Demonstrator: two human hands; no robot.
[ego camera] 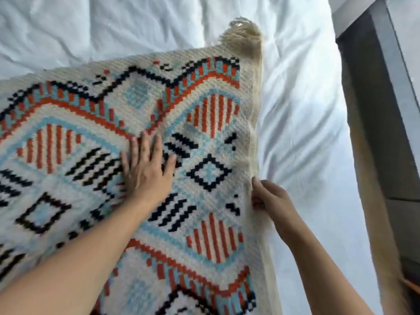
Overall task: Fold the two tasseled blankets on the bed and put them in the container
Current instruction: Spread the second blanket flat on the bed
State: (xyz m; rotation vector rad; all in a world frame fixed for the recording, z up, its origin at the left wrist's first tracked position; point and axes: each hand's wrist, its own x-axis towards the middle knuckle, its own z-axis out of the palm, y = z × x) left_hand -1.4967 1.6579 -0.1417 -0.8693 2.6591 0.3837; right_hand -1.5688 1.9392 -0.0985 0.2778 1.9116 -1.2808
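Observation:
A cream woven blanket (204, 123) with an orange, light-blue and black geometric pattern lies spread over the bed. A cream tassel (246, 38) sticks out from its far right corner. My left hand (147, 169) lies flat on the middle of the blanket with straight fingers, pressing it down. My right hand (269, 200) pinches the blanket's right edge, its fingers curled round the cream border. Only one blanket is in view, and no container shows.
The bed's white, wrinkled sheet (302, 137) shows behind and to the right of the blanket. A dark grey surface (381, 133) runs along the bed's right side. A fringed cream strip (375, 223) hangs along the bed's right edge.

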